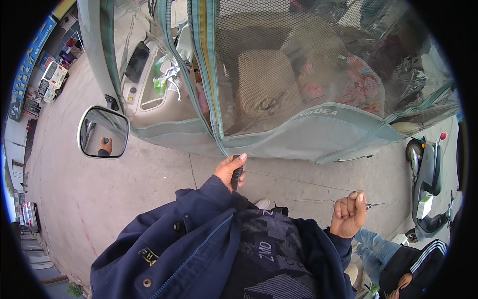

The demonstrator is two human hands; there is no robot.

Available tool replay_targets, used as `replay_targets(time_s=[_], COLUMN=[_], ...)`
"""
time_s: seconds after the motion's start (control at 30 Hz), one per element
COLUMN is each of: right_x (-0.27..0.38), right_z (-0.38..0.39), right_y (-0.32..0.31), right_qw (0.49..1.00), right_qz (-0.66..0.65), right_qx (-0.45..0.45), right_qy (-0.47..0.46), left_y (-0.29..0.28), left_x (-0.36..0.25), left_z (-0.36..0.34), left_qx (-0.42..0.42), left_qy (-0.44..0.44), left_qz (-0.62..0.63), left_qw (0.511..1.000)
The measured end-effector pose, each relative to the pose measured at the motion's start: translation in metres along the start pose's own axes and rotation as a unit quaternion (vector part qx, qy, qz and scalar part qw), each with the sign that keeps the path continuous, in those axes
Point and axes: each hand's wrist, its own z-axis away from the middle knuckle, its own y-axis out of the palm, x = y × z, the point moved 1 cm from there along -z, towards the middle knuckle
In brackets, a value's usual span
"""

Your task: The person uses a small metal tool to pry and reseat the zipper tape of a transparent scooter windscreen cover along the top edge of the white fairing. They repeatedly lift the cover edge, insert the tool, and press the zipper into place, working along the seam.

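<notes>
My left hand point(230, 172) is closed round a dark, narrow object point(237, 174), thumb uppermost, just below the vehicle's lower edge. What kind of object it is cannot be made out. A thin thread point(298, 181) stretches from beside it across to my right hand point(350, 214). That hand is closed, its thumb pressed to the fingers, and a slim needle-like metal tool point(376, 205) sticks out of it to the right. More loose thread hangs left of its fingers. In front stands a small vehicle with a grey-green zippered rain cover point(279, 142) that has clear and mesh panels.
A side mirror point(103, 132) juts out at the left, reflecting a hand. Behind the cover are a beige seat point(264, 74) and flowered cloth point(366, 82). A scooter point(428, 189) stands at the right, near a person in jeans point(373, 251). A white van point(52, 82) is far left.
</notes>
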Motion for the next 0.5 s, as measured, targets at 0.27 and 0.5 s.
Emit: replay_targets(time_s=[0.27,0.5], right_x=[0.013,0.017], right_z=[0.001,0.006], right_y=[-0.032,-0.038], right_qw=[0.991,0.989], right_qz=[-0.024,-0.017], right_qx=[-0.134,-0.141], right_qy=[-0.005,0.031], left_y=[0.007,0.029], left_x=[0.003,-0.006], left_z=[0.017,0.038], left_qx=[0.249,0.325], left_qy=[-0.015,-0.038], left_qz=[0.112,-0.099], left_qw=[0.962,0.940])
